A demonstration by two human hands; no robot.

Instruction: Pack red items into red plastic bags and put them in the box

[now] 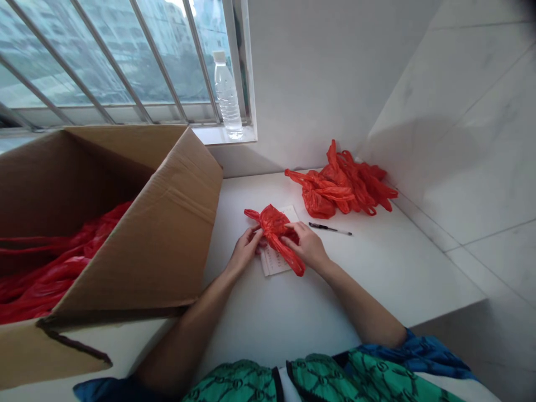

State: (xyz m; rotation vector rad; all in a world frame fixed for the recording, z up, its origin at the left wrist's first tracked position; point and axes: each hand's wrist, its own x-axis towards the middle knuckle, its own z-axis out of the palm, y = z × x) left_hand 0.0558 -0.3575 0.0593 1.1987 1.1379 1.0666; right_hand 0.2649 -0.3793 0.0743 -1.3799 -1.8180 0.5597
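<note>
The bunched red bag (273, 222) lies over a sheet of paper (274, 261) on the white desk (377, 262). Its long axis is slanted: one twisted end points up and away past the sheet's far left corner, and the other tail trails down over the sheet's near right edge. Both hands meet on it. The left hand (246, 247) comes in from the sheet's left side, its fingers (255, 233) pinched together on the bag's left flank. The right hand (307, 245) comes from the sheet's right side, fingers closed over the bag's middle and the tail running under its palm. Both hands are equally close.

Just right of the sheet lies a pen (330, 228), and beyond that a heap of red bags (343, 187). Left of the sheet stands an open cardboard box (167, 223) with more red plastic (50, 268) inside.
</note>
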